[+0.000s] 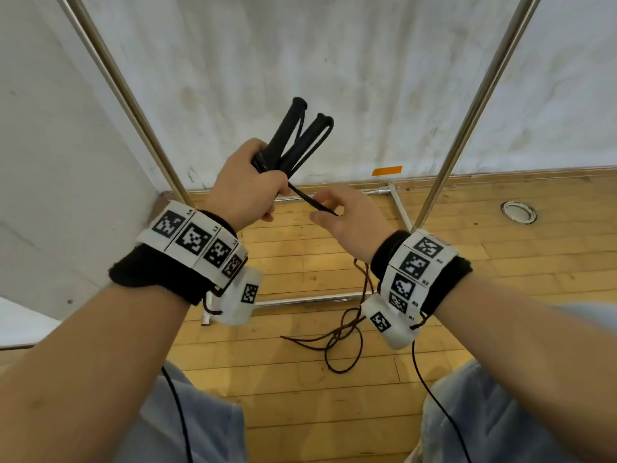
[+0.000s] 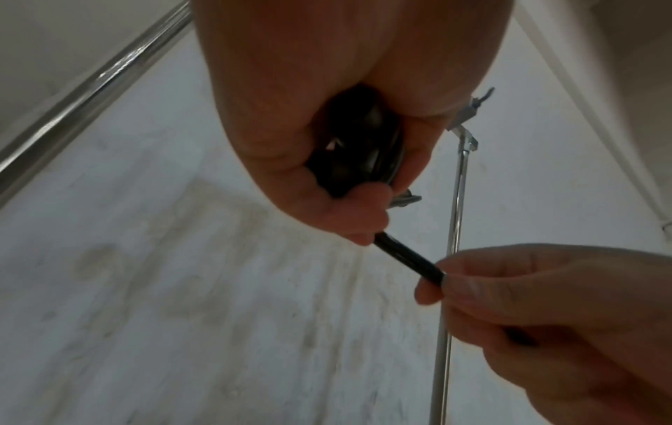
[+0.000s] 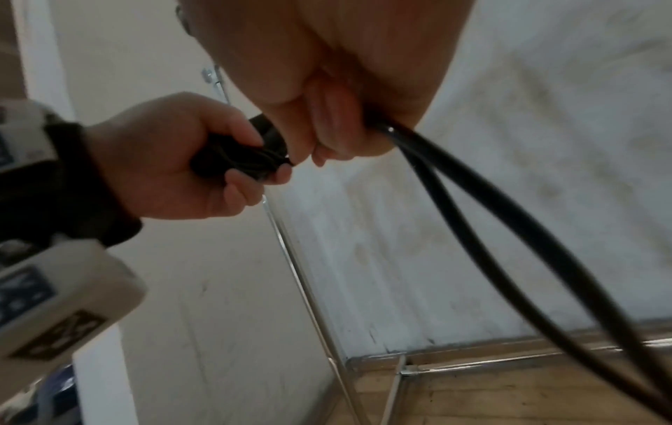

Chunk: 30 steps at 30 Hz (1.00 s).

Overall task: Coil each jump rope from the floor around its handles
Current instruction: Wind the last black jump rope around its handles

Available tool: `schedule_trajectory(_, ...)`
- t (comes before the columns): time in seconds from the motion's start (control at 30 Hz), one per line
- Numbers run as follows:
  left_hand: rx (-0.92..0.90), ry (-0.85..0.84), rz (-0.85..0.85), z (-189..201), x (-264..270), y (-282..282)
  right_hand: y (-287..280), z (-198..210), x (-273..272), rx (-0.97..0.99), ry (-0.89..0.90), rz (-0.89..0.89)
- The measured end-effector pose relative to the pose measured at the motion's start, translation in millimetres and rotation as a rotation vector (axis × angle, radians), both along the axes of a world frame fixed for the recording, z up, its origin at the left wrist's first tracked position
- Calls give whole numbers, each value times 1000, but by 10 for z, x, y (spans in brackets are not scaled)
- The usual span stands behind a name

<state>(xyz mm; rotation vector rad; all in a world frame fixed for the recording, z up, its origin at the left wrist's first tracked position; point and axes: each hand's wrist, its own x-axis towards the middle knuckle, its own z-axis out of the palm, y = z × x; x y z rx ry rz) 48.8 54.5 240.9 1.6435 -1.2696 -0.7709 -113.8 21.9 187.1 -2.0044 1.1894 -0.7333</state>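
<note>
My left hand point(image 1: 248, 185) grips the two black handles point(image 1: 293, 135) of a jump rope, which fan upward in front of the white wall. The black rope point(image 1: 312, 202) runs from that fist to my right hand point(image 1: 344, 215), whose fingers pinch it. In the left wrist view the left hand point(image 2: 327, 161) wraps the handle ends point(image 2: 363, 143) and the right hand point(image 2: 545, 310) pinches the rope point(image 2: 407, 258). In the right wrist view the right hand point(image 3: 338, 123) holds the doubled rope point(image 3: 491, 215), which hangs down to the right, beside the left hand point(image 3: 174, 161). The slack rope point(image 1: 344, 332) lies in loops on the wooden floor.
Two slanted metal poles point(image 1: 133, 105) point(image 1: 480, 98) and low floor bars point(image 1: 300, 299) frame the space ahead. A white wall point(image 1: 334, 45) stands behind, with orange tape point(image 1: 387, 170) at its base. A round metal floor fitting point(image 1: 519, 212) sits at right. My knees in light trousers point(image 1: 484, 422) are below.
</note>
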Motion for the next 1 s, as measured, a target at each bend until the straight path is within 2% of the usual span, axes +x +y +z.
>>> schedule_trajectory(0.1,-49,1,-11,-27,45,-4,-25,8,-20,-48,45,-18)
schedule_trajectory(0.17,-78,-36,-6,-43,71,-24,-15,18,-7,38,73,7)
schedule_trajectory(0.27,-69,-262,24,-111,128,-59,15,81,36,138,47,69)
schedule_trajectory(0.37,-23,-439,32,-201,172,-66,32,161,41,27,163,120)
schedule_trajectory(0.5,60,-633,31,-340,150,-98,92,230,54,-68,228,175)
schedule_trajectory(0.63,102,-834,-79,-517,72,-129,145,278,53,-89,282,206)
schedule_trajectory(0.8,76,-867,-163,-729,-84,-120,195,309,10,2,230,220)
schedule_trajectory(0.9,147,-886,-117,-792,1,-172,189,332,-44,32,226,239)
schedule_trajectory(1.0,210,-975,-57,-823,141,-177,129,404,-154,-6,308,236)
